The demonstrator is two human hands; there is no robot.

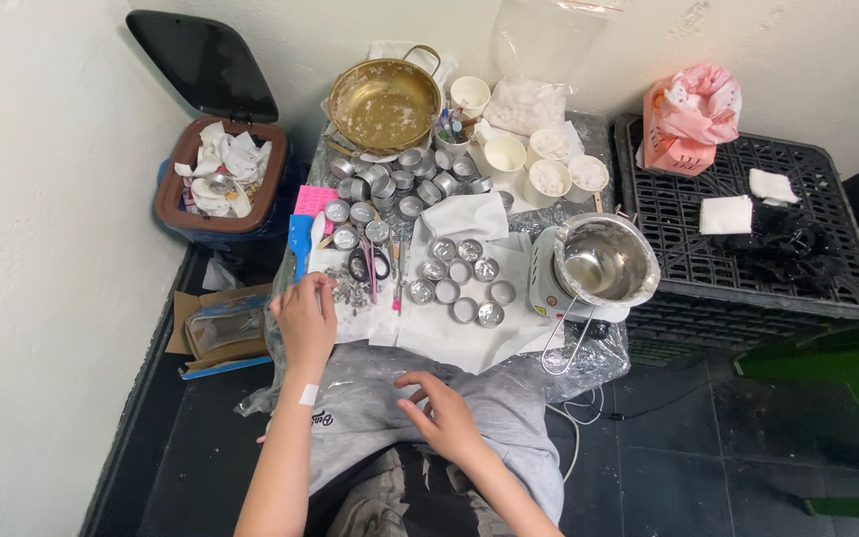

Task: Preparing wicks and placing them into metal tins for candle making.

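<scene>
My left hand [305, 318] reaches to the left edge of a low table wrapped in clear plastic [589, 363]. Its fingertips touch a small pile of tiny metal pieces [348, 290] on white paper; whether it pinches one I cannot tell. My right hand [439, 413] rests on my grey-clad knee with fingers spread and holds nothing. Several small round metal cups [461, 280] stand on a white cloth in the table's middle. More metal cups [400, 179] cluster further back. Scissors [370, 264] and a blue tool [299, 244] lie near my left hand.
A steel pot [603, 261] sits on a small white heater at the right. At the back stand a brass pan [385, 101], white paper cups [549, 164] and a bag of white flakes [527, 104]. A full bin [221, 179] is left, a black crate [748, 249] right.
</scene>
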